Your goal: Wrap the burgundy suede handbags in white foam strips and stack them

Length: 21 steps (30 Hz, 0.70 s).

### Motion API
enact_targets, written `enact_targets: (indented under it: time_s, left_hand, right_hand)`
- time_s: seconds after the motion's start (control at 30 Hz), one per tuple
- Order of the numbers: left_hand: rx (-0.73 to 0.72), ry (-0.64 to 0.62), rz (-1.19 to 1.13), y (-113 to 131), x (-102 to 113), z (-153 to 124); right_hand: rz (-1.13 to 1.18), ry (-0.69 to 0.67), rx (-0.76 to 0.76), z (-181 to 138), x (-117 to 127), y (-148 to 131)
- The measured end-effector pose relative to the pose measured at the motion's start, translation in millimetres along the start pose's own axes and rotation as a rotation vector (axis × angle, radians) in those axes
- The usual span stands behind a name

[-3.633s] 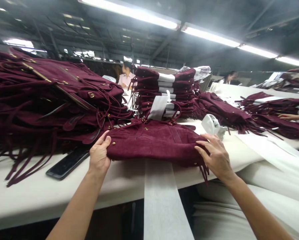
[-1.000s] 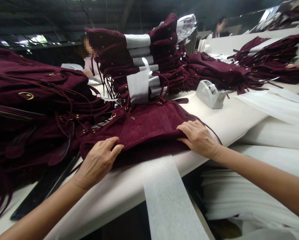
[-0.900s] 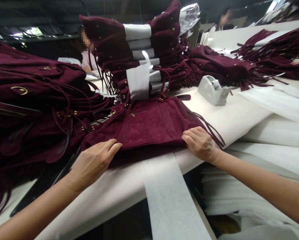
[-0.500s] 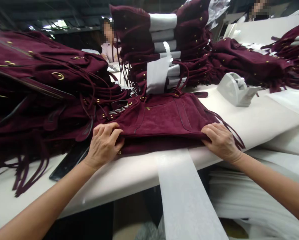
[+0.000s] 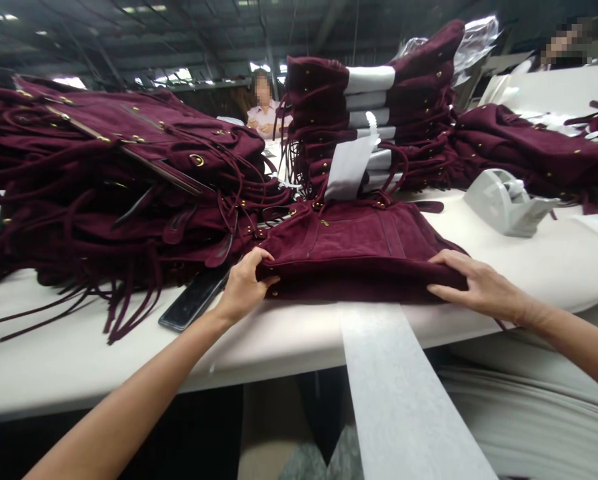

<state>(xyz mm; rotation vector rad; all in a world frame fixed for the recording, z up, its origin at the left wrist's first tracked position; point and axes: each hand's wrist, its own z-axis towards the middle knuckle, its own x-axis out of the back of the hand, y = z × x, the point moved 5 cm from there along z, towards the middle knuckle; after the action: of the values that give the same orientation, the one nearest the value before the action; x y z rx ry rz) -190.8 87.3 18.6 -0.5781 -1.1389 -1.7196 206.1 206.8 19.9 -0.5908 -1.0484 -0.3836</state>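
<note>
1 burgundy suede bag (image 5: 353, 250). Lies folded at the near edge of the bench (image 5: 103, 353), across a white paper strip (image 5: 393, 373) hanging off it. Clenched on its left corner, the left hand (image 5: 243, 287); grasping its right corner, the right hand (image 5: 479, 287). Just left, a black phone (image 5: 193, 300) beside a heaped bag pile (image 5: 103, 187); farther right, a tape dispenser (image 5: 503, 200).

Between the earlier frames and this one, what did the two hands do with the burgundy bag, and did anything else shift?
A second ago both hands lay flat on the suede bag; now the left hand and right hand grip its near corners, and the fringe at its right end no longer shows. Paper strip, phone, tape dispenser and bag piles stayed put.
</note>
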Motion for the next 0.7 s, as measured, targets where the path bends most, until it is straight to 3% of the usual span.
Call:
enact_targets:
  time_s: [0.1, 0.17, 0.27, 0.47, 0.6, 0.7]
  left_hand:
    - [-0.11, 0.07, 0.024, -5, -3, -4]
    - [-0.182, 0.099, 0.075, -10, -6, -7]
    - [-0.292, 0.121, 0.214, -16, -8, -14]
    - [-0.615, 0.104, 0.444, -9, -4, -31]
    - [-0.63, 0.06, 0.54, -3, -3, -38]
    - [-0.593, 0.036, 0.482, 8, -4, -37]
  right_hand:
    - [0.071, -0.058, -0.014, 2, 10, 3]
    - [0.024, -0.004, -0.004, 3, 15, 3]
    - [-0.217, 0.108, 0.06, 0, 16, -1]
    - [-0.589, 0.124, 0.193, -22, -11, -3]
    - [-0.572, 0.189, 0.161, -32, -20, 1]
    - [-0.525, 0.192, 0.159, -32, -21, 3]
